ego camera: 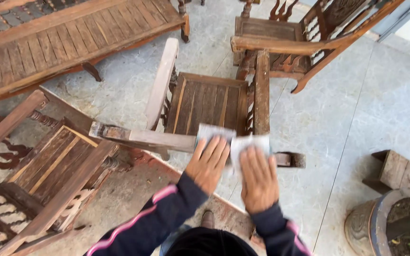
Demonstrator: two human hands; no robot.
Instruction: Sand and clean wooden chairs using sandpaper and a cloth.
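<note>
My 2 hands, left (208,162) and right (259,176), press flat and open on sandpaper sheets (233,140) atop the chair's top rail (148,138), which runs left-right under them.

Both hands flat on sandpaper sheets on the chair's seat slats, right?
Not the seat slats. In the head view the left hand and right hand press flat on sandpaper sheets lying on the chair's top rail; the seat slats sit untouched beyond.
</note>
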